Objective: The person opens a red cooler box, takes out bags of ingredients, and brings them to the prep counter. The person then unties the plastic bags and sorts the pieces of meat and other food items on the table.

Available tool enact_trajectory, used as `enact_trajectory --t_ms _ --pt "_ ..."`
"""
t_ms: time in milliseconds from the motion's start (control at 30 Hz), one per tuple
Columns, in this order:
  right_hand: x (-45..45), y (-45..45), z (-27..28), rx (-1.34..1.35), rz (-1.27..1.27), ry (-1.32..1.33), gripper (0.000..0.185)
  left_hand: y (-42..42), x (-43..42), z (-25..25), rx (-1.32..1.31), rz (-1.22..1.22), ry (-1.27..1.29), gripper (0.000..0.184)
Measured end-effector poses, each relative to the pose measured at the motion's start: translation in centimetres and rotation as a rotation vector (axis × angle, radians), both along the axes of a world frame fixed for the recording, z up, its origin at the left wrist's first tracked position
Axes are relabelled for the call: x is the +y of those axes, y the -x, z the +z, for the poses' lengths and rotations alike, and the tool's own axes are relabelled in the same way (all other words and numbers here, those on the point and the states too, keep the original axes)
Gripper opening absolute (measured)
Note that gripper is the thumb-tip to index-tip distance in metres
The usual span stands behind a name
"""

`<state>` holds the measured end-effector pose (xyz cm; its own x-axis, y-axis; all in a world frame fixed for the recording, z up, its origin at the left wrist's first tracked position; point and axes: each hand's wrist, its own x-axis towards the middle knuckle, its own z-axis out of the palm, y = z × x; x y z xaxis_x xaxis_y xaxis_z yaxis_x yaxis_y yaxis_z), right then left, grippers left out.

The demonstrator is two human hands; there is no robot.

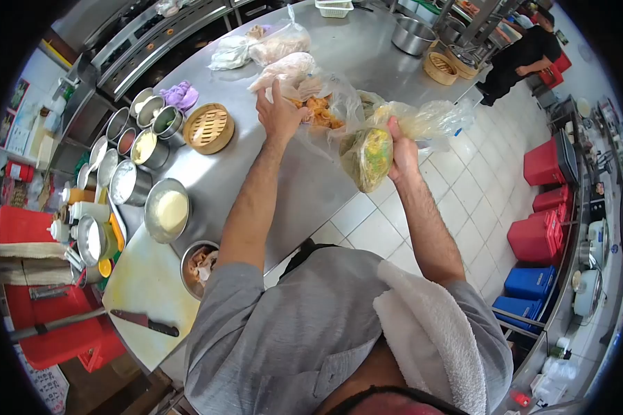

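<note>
My right hand is closed around the neck of a clear plastic bag with yellow-green food, held up near the table's right edge. My left hand has its fingers apart and rests at a bag of pale food, beside an open clear bag with orange food. More tied bags lie behind on the steel table. Part of another bag shows behind the one in my right hand.
Left of my left arm are a bamboo steamer, metal containers, a bowl and a knife on a cutting board. A steel pot is at the back. A person stands at the far right.
</note>
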<state>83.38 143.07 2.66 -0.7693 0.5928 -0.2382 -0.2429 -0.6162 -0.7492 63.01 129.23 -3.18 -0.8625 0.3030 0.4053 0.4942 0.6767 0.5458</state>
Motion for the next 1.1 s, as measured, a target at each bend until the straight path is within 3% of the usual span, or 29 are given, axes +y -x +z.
enact_trajectory --t_ms 33,100,133,200,233,300,500,567,633,700,733,800,900,933,1000,1033,1067,1100 --pt "-0.1 0.2 0.7 0.0 -0.021 -0.01 0.038 0.7 0.4 0.1 0.0 -0.009 -0.008 0.083" --pt "-0.4 0.3 1.6 -0.003 -0.049 -0.025 0.037 2.5 1.0 -1.2 -0.118 0.103 -0.07 0.06" --pt "-0.7 0.2 1.9 -0.022 -0.093 -0.042 0.037 3.9 0.7 -2.1 -0.119 0.096 -0.076 0.06" --pt "-0.6 0.2 1.8 -0.041 -0.14 -0.062 0.037 6.6 -0.6 -3.4 -0.36 -0.032 -0.272 0.031" --pt "-0.4 0.0 1.1 -0.041 -0.148 -0.062 0.038 6.7 -0.8 -3.7 -0.362 -0.034 -0.271 0.031" --pt "-0.4 -0.5 0.6 -0.046 -0.148 -0.058 0.038 5.5 -2.3 -2.6 -0.224 0.09 -0.527 0.02" --pt "-0.7 -0.6 0.6 -0.026 -0.082 0.021 0.038 1.3 -8.4 -1.1 -0.472 0.04 -0.607 0.034" --pt "-1.7 0.2 1.1 0.063 0.019 0.031 0.035 -4.1 -10.5 2.4 -0.259 -0.056 -0.431 0.05" --pt "-3.8 1.2 1.8 0.068 0.085 -0.001 0.033 -8.8 -12.2 4.9 -0.366 -0.218 -0.45 0.064" --pt "-6.8 2.2 2.5 0.07 0.172 -0.025 0.031 -12.5 -14.0 6.8 -0.245 -0.399 -0.313 0.083" --pt "-8.6 2.5 2.9 0.084 0.25 -0.128 0.035 -13.8 -14.6 8.0 -0.238 -0.342 -0.311 0.083" --pt "-12.2 3.1 3.6 0.093 0.421 -0.322 0.039 -16.4 -16.2 9.5 -0.341 -0.347 -0.303 0.103" --pt "-18.3 2.3 7.1 0.044 0.765 -0.394 0.04 -18.1 -19.4 9.1 -0.384 -0.211 -0.384 0.114" --pt "-20.5 1.9 8.1 0.061 0.799 -0.4 0.04 -18.6 -20.5 9.2 -0.489 -0.263 -0.543 0.109" --pt "-25.3 0.7 9.6 0.168 0.888 -0.848 0.042 -21.0 -23.9 11.8 -0.447 -0.136 -0.516 0.104" --pt "-27.5 0.6 9.6 0.19 0.919 -0.854 0.042 -22.3 -25.8 12.6 -0.433 -0.036 -0.479 0.099" --pt "-29.9 0.8 9.5 0.276 0.988 -0.969 0.044 -23.0 -28.1 12.1 -0.419 0.051 -0.478 0.06" --pt "-32.4 0.5 9.6 0.366 1.051 -1.082 0.047 -23.9 -30.3 11.6 -0.407 0.082 -0.486 0.06"
